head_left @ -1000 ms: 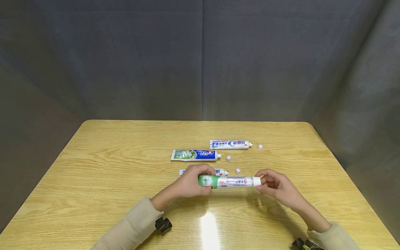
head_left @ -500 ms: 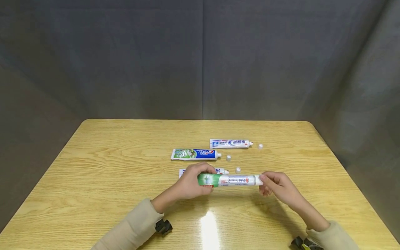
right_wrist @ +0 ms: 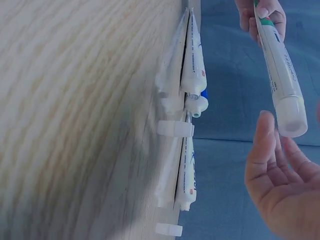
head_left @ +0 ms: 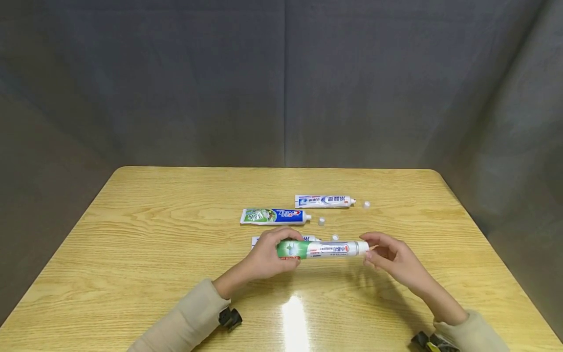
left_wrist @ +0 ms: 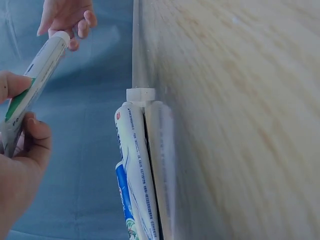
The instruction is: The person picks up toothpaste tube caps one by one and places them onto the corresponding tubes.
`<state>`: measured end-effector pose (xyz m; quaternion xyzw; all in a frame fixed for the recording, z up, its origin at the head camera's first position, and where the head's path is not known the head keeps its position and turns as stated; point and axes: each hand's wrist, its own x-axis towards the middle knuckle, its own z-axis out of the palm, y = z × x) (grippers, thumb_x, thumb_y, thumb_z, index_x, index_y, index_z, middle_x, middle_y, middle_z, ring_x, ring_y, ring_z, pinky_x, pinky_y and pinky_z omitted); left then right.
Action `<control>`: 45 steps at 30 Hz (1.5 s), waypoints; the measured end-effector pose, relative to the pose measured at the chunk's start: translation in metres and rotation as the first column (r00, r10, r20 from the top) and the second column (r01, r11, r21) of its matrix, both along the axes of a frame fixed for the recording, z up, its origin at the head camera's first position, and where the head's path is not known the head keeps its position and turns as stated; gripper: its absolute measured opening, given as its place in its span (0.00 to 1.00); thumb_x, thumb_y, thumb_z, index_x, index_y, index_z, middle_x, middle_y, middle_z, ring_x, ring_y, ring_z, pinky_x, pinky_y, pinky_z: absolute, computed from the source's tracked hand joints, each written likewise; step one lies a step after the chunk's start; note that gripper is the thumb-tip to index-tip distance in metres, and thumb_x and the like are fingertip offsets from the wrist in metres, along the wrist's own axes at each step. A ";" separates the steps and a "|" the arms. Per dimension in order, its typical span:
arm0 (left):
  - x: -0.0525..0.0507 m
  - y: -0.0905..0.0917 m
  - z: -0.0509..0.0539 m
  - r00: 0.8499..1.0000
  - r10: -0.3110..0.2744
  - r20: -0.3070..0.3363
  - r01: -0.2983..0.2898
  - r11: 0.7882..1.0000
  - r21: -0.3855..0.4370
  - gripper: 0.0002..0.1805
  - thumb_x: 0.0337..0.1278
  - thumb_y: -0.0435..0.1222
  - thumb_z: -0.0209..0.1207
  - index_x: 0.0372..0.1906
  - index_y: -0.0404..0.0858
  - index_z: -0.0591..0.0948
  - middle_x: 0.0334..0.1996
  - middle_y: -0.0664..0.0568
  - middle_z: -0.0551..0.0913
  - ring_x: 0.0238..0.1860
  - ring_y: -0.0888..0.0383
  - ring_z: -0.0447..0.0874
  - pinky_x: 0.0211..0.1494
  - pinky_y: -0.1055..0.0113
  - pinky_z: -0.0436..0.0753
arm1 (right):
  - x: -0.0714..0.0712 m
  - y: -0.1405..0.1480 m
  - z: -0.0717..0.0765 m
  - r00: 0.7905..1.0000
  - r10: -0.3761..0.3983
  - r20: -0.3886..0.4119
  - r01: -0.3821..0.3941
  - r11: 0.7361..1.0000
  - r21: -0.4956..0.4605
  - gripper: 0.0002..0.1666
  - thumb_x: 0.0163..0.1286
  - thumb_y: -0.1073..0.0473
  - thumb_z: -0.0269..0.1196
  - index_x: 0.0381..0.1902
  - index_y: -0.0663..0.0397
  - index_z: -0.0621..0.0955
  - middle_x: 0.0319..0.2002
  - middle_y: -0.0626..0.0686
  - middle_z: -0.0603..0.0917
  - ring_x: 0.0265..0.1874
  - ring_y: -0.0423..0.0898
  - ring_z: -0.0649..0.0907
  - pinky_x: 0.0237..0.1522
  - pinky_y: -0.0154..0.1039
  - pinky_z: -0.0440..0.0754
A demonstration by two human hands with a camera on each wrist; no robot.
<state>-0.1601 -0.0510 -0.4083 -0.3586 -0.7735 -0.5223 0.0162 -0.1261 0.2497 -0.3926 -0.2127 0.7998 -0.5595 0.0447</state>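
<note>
My left hand (head_left: pixel 273 254) grips a green and white toothpaste tube (head_left: pixel 330 249) by its green end, thumb on the near side, and holds it level above the table. The tube's white cap (right_wrist: pixel 291 117) is on and points right. My right hand (head_left: pixel 398 261) is around the cap end with its fingers loosely spread. The right wrist view shows the right thumb and fingers beside the cap without pinching it. Behind the held tube, a white toothpaste tube (head_left: pixel 311 238) lies on the table, partly hidden by the left hand.
A blue and green toothpaste tube (head_left: pixel 274 216) and another white toothpaste tube (head_left: pixel 324 201) lie farther back, nozzles uncapped. Loose white caps sit to their right: a far cap (head_left: pixel 367 205), a middle cap (head_left: pixel 321 221) and a near cap (head_left: pixel 335 237). Grey curtains surround the wooden table (head_left: pixel 176 215).
The right fingers have pinched the cap, shifted round it, and now are spread loosely about it. The held tube has risen slightly in the head view. The left hand keeps its grip.
</note>
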 end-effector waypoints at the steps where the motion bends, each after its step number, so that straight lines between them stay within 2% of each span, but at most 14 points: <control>1: 0.000 0.000 0.000 1.000 0.001 0.000 -0.001 1.000 0.002 0.19 0.36 0.25 0.65 0.41 0.36 0.78 0.40 0.48 0.80 0.35 0.58 0.75 0.33 0.70 0.77 | 0.000 0.000 0.000 1.000 0.004 -0.003 -0.004 1.000 -0.010 0.21 0.64 0.68 0.58 0.53 0.71 0.69 0.39 0.49 0.78 0.32 0.44 0.79 0.30 0.38 0.79; 4: 0.000 0.000 0.000 1.000 0.006 0.007 -0.006 1.000 0.002 0.19 0.36 0.25 0.65 0.41 0.36 0.78 0.40 0.49 0.79 0.36 0.58 0.75 0.32 0.70 0.77 | 0.001 -0.002 0.001 1.000 0.009 -0.018 -0.010 0.999 -0.031 0.22 0.59 0.70 0.62 0.51 0.68 0.70 0.41 0.49 0.78 0.35 0.45 0.80 0.33 0.39 0.80; 10: 0.001 0.000 0.003 0.999 0.018 0.036 -0.018 1.000 0.000 0.19 0.36 0.26 0.65 0.41 0.37 0.78 0.41 0.50 0.79 0.35 0.59 0.75 0.31 0.69 0.78 | 0.000 -0.005 0.002 0.998 -0.029 -0.060 0.027 0.999 -0.022 0.17 0.57 0.72 0.62 0.45 0.66 0.73 0.33 0.52 0.81 0.30 0.43 0.80 0.30 0.37 0.79; 14: 0.002 -0.001 0.004 0.999 0.025 0.039 -0.025 1.000 0.005 0.20 0.36 0.26 0.64 0.42 0.36 0.78 0.40 0.50 0.79 0.34 0.59 0.74 0.30 0.69 0.77 | -0.001 -0.005 0.002 0.997 -0.039 -0.062 0.038 0.999 -0.025 0.16 0.58 0.71 0.62 0.45 0.66 0.73 0.33 0.51 0.80 0.29 0.42 0.80 0.31 0.37 0.79; 19: 0.002 -0.001 0.005 0.998 0.020 0.055 -0.021 1.000 0.018 0.20 0.36 0.25 0.64 0.42 0.36 0.78 0.40 0.50 0.79 0.32 0.60 0.74 0.28 0.69 0.77 | -0.003 -0.004 0.002 0.997 -0.024 -0.069 0.021 0.999 -0.043 0.15 0.63 0.71 0.57 0.48 0.65 0.72 0.34 0.48 0.81 0.28 0.43 0.82 0.30 0.36 0.79; 25: 0.002 0.000 0.005 0.998 0.012 0.057 -0.014 0.999 0.035 0.19 0.37 0.25 0.64 0.42 0.36 0.78 0.40 0.50 0.79 0.31 0.61 0.74 0.28 0.69 0.77 | -0.004 -0.005 0.003 0.991 0.012 -0.135 -0.020 0.998 -0.061 0.14 0.68 0.72 0.48 0.51 0.68 0.71 0.28 0.55 0.82 0.25 0.44 0.81 0.26 0.34 0.76; 27: 0.003 0.000 0.006 0.998 0.010 0.057 -0.012 0.999 0.041 0.19 0.37 0.25 0.63 0.42 0.36 0.78 0.40 0.49 0.79 0.31 0.61 0.74 0.28 0.69 0.77 | -0.004 -0.005 0.002 0.990 0.004 -0.143 -0.012 0.998 -0.062 0.15 0.68 0.72 0.49 0.52 0.65 0.72 0.31 0.54 0.81 0.27 0.43 0.81 0.27 0.34 0.77; 31: 0.002 0.000 0.006 0.999 0.008 0.054 -0.011 0.999 0.048 0.19 0.36 0.25 0.63 0.42 0.36 0.78 0.40 0.49 0.79 0.31 0.61 0.74 0.27 0.69 0.77 | -0.001 -0.004 0.003 0.991 -0.035 -0.131 0.028 0.998 -0.060 0.18 0.62 0.72 0.57 0.51 0.60 0.74 0.40 0.47 0.79 0.34 0.42 0.80 0.31 0.33 0.78; 33: 0.002 0.001 0.005 0.999 0.010 0.050 -0.013 0.999 0.050 0.19 0.36 0.26 0.63 0.41 0.36 0.78 0.40 0.49 0.79 0.30 0.61 0.74 0.27 0.69 0.77 | 0.000 -0.004 0.004 0.991 -0.039 -0.125 0.031 0.998 -0.062 0.20 0.58 0.73 0.60 0.50 0.64 0.74 0.42 0.47 0.79 0.36 0.42 0.80 0.33 0.34 0.78; 36: 0.002 0.001 0.004 0.999 0.007 0.051 -0.010 0.999 0.052 0.19 0.36 0.26 0.63 0.41 0.36 0.78 0.39 0.49 0.79 0.31 0.60 0.74 0.27 0.69 0.77 | 0.000 -0.005 0.004 0.992 -0.037 -0.119 0.030 0.997 -0.066 0.19 0.57 0.73 0.62 0.47 0.68 0.73 0.39 0.48 0.80 0.34 0.43 0.80 0.33 0.34 0.78; 41: 0.002 0.001 0.004 0.998 0.000 0.066 -0.004 0.998 0.067 0.19 0.36 0.25 0.63 0.41 0.36 0.78 0.39 0.49 0.79 0.31 0.60 0.74 0.28 0.69 0.77 | 0.000 -0.007 0.005 0.991 -0.063 -0.119 0.055 0.996 -0.073 0.16 0.56 0.74 0.62 0.43 0.67 0.74 0.34 0.48 0.80 0.30 0.42 0.80 0.30 0.34 0.78; 45: 0.002 0.000 0.004 0.998 -0.001 0.064 -0.003 0.997 0.072 0.19 0.36 0.25 0.63 0.41 0.35 0.78 0.39 0.48 0.79 0.31 0.60 0.75 0.28 0.69 0.77 | 0.000 -0.007 0.004 0.991 -0.066 -0.114 0.055 0.994 -0.095 0.15 0.59 0.74 0.59 0.45 0.71 0.72 0.32 0.47 0.81 0.28 0.42 0.81 0.30 0.35 0.79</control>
